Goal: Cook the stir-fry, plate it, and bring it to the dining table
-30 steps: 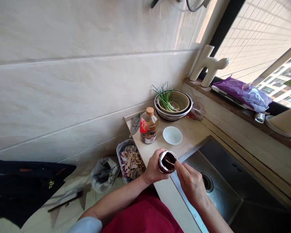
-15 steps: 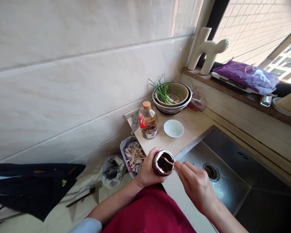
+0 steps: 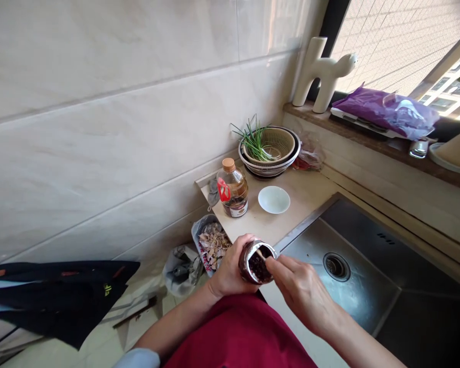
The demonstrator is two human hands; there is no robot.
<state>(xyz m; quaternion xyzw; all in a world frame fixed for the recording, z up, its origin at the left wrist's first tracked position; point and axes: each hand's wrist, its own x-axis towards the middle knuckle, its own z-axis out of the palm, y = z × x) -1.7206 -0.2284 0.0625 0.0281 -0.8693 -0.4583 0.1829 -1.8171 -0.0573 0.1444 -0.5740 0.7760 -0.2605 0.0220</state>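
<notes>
My left hand (image 3: 227,272) is wrapped round an open glass jar (image 3: 244,270) of dark red-brown sauce, tilted so its mouth faces me. White remains of a seal cling to the jar's rim. Pinched in my right hand (image 3: 301,287) is a thin pale stick-like utensil (image 3: 259,253), its tip inside the jar mouth near the far left rim. The fingers cover its other end, so its exact kind is unclear. Beyond the jar, on the counter, stand a small white bowl (image 3: 274,200) and a large bottle (image 3: 233,191) with an orange-brown cap.
A steel sink (image 3: 362,278) lies to the right. Nested basins with a colander (image 3: 287,145) hold green onions (image 3: 255,143) in the corner. Below the counter's left edge are a bin of scraps (image 3: 213,245) and a plastic bag (image 3: 182,271). A purple package (image 3: 383,110) rests on the windowsill.
My right hand has shifted left over the jar's mouth, and the utensil's tip has moved up and left inside it. The view has turned slightly.
</notes>
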